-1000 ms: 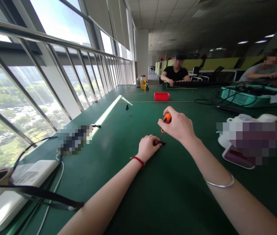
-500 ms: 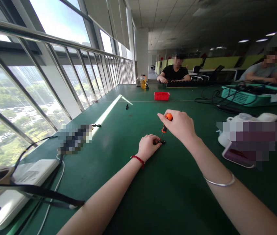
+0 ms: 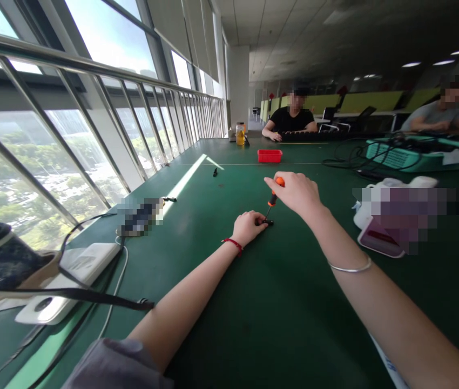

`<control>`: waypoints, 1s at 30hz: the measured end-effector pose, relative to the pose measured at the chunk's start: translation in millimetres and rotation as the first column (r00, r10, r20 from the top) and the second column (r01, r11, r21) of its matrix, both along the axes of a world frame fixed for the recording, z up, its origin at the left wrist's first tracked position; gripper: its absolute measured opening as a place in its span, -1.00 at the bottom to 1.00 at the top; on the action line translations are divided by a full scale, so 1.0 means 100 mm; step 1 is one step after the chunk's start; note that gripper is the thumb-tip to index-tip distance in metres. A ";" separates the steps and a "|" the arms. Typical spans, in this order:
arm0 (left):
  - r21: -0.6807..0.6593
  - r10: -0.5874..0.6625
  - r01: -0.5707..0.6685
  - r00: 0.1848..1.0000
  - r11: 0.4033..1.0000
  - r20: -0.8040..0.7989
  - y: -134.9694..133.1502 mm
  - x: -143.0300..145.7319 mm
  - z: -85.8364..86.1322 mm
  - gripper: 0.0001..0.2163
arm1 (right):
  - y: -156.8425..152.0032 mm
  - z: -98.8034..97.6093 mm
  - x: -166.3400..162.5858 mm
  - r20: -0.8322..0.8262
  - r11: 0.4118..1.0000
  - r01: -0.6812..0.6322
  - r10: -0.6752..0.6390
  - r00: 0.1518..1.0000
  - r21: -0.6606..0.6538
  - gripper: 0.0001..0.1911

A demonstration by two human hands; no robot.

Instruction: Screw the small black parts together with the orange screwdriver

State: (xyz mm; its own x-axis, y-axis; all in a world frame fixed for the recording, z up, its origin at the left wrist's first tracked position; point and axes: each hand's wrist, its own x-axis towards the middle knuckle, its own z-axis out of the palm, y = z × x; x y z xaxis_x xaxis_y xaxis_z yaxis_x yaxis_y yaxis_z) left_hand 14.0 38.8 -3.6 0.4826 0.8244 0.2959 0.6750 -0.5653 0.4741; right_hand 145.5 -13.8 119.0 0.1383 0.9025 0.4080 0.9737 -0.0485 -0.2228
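My right hand (image 3: 296,194) is closed around the orange-and-black handle of a screwdriver (image 3: 272,199). Its thin shaft slants down to a small black part (image 3: 269,222) on the green table (image 3: 221,302). With fingertips and thumb, my left hand (image 3: 248,228) pinches that part against the tabletop. The left fingers cover much of the part, so its exact kind cannot be made out. Whether the tip sits in a screw is too small to tell. Farther off lies another small black piece (image 3: 215,172), apart from both hands.
A red bin (image 3: 269,156) stands beyond my hands. To the right are a white and purple object (image 3: 387,237), a teal basket (image 3: 391,156) and loose cables. At left lie a white power strip (image 3: 87,265) and a blurred item (image 3: 138,219). Two people sit farther back.
The whole view has shifted slightly, with more of the left side of the table showing. Both hands keep their holds on the screwdriver and the black part.
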 end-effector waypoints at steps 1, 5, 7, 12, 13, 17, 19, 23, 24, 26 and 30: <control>-0.004 0.000 0.000 1.000 1.000 0.001 0.00 0.00 0.00 -0.86 | -0.01 0.00 0.00 -0.008 1.000 0.001 -0.001 1.000 0.005 -0.64; -0.017 0.004 -0.004 1.000 1.000 0.019 0.00 0.00 0.00 -0.84 | -0.01 -0.01 -0.01 -0.061 0.999 -0.026 0.027 0.998 0.019 -0.80; -0.013 0.005 -0.004 1.000 1.000 0.025 0.01 0.00 -0.01 -0.83 | -0.01 -0.02 -0.01 -0.069 0.999 -0.035 0.037 0.997 0.018 -0.78; -0.009 0.000 0.001 1.000 1.000 0.031 0.04 -0.01 -0.05 -0.82 | 0.00 -0.03 0.02 -0.058 0.999 -0.042 0.042 0.997 0.011 -0.61; -0.010 -0.003 0.003 0.999 1.000 0.032 0.04 -0.01 -0.05 -0.81 | 0.01 -0.03 0.02 -0.055 0.999 -0.047 0.047 0.997 0.013 -0.60; -0.036 0.007 -0.005 0.999 0.999 0.037 0.05 0.00 -0.06 -0.80 | 0.01 -0.04 0.01 -0.062 0.998 -0.035 0.039 0.997 0.050 -0.76; -0.045 0.012 -0.010 0.999 0.999 0.039 0.06 0.00 -0.06 -0.80 | 0.01 -0.04 0.01 -0.075 0.998 -0.031 0.035 0.997 0.058 -0.74; -0.061 0.015 -0.013 0.999 0.998 0.039 0.06 0.00 -0.06 -0.79 | 0.01 -0.05 0.01 -0.079 0.998 -0.032 0.036 0.996 0.048 -0.71; -0.064 0.017 -0.014 0.999 0.998 0.039 0.06 0.00 -0.06 -0.79 | 0.01 -0.05 0.02 -0.075 0.999 -0.028 0.032 0.997 0.045 -0.66; -0.068 0.021 -0.018 0.999 0.998 0.041 0.05 0.00 -0.05 -0.78 | 0.01 -0.05 0.02 -0.068 0.999 -0.021 0.024 0.997 0.047 -0.62; -0.074 0.026 -0.022 0.998 0.997 0.052 0.04 0.00 -0.03 -0.80 | 0.00 -0.05 0.02 -0.105 0.999 -0.024 0.029 0.994 0.044 -0.76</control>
State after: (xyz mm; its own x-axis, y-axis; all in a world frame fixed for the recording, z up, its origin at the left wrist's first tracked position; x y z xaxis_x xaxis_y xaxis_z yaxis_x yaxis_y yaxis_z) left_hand 13.5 42.5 -6.9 0.4475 0.8559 0.2593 0.6607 -0.5118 0.5492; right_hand 147.9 -13.7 114.1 0.1589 0.8883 0.4308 0.9454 -0.0112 -0.3256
